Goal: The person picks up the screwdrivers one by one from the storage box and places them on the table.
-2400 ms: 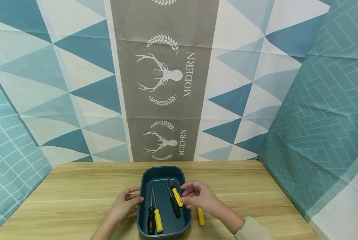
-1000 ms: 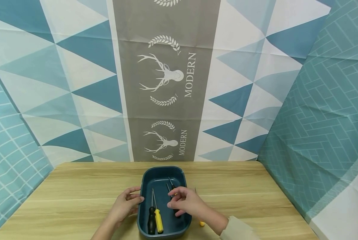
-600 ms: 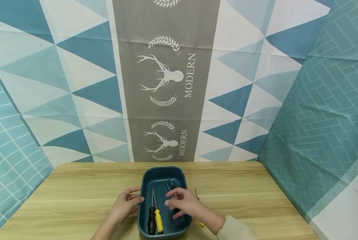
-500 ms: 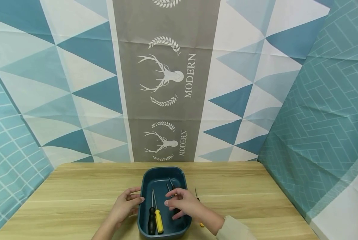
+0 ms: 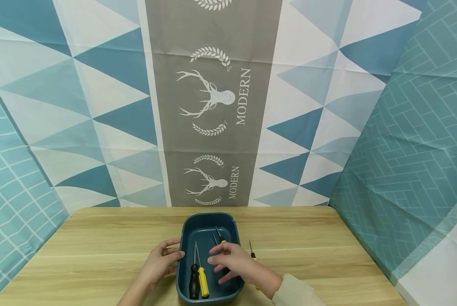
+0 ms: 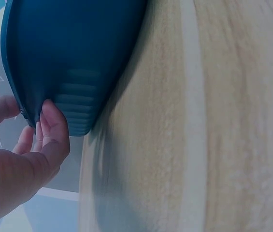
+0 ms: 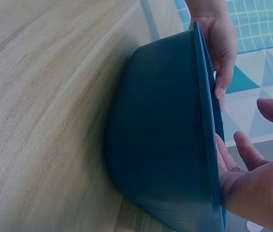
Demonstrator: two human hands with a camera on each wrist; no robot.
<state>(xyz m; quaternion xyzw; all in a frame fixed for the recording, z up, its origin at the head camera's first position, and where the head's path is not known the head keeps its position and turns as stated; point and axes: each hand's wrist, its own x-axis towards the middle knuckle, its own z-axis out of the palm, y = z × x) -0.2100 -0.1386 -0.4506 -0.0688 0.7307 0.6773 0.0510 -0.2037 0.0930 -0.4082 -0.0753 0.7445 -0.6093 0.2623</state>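
Observation:
A dark blue plastic bin stands on the wooden table. My left hand grips its left rim, thumb over the edge and fingers against the outside wall. Inside, on the left, lie a black-handled screwdriver and a yellow-handled screwdriver, shafts pointing away. Over the bin's right side hovers my right hand, fingers spread and holding nothing; the right wrist view shows some fingers inside the rim. Beneath it are two more screwdrivers, mostly hidden, with one shaft visible.
Right of the bin, another screwdriver lies on the table, partly covered by my right forearm. Patterned cloth hangs behind the table, and tile-print cloth hangs at its right side.
My right hand has moved left from the bin's right rim to above the screwdrivers inside, covering them. My left hand keeps its hold; the bin stays in place.

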